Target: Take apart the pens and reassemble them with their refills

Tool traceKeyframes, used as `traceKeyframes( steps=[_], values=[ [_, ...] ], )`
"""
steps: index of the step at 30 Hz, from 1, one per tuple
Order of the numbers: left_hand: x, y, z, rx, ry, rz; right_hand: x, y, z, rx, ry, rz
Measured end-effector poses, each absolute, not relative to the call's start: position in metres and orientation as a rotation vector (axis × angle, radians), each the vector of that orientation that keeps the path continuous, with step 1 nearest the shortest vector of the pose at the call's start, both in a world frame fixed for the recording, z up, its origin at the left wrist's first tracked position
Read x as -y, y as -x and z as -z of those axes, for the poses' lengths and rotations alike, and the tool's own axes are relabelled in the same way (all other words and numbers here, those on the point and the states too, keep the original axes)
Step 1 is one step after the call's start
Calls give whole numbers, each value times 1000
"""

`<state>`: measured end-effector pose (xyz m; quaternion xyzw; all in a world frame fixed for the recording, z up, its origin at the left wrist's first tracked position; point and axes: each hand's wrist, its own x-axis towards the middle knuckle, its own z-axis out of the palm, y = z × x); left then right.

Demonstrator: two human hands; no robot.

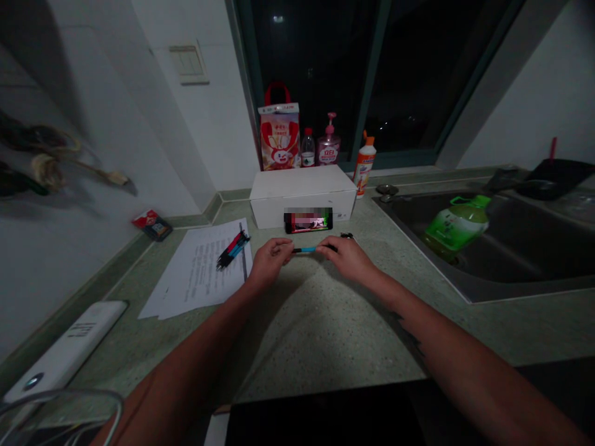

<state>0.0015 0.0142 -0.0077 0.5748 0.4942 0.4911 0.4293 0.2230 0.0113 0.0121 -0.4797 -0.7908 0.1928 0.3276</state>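
Between my two hands a slim pen (305, 249), blue in the middle and black toward the ends, is held level above the counter. My left hand (271, 260) pinches its left end. The fingers of my right hand (346, 255) close on its right end. Just behind the pen, a phone (308, 220) with a lit screen leans against a white box (302, 186). A small dark item (346, 235) lies behind my right hand, too small to make out. To the left, several pens (233, 249) with red, blue and black parts lie on printed sheets (198, 269).
A steel sink (511, 254) on the right holds a green jug (458, 224). Behind the box stand a red bag (280, 139), a small bottle (308, 148), a pump bottle (328, 145) and an orange-capped bottle (365, 164). A white device (69, 347) lies at the left.
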Motion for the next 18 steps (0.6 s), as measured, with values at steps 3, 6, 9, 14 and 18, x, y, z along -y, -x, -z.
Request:
traceKeyframes(
  steps=[3, 6, 9, 14, 18],
  values=[
    [-15, -1, 9, -1268, -1469, -1193, -11, -223, -12, 2066, 1266, -494],
    [-15, 0, 9, -1264, -1451, -1217, -11, -223, -13, 2060, 1270, -499],
    [-15, 0, 9, -1280, -1427, -1180, -10, -223, -14, 2062, 1269, -500],
    [-14, -1, 8, -1264, -1443, -1178, -10, -223, -15, 2064, 1266, -509],
    [-15, -1, 9, -1272, -1487, -1188, -10, -224, -15, 2060, 1262, -515]
  ],
)
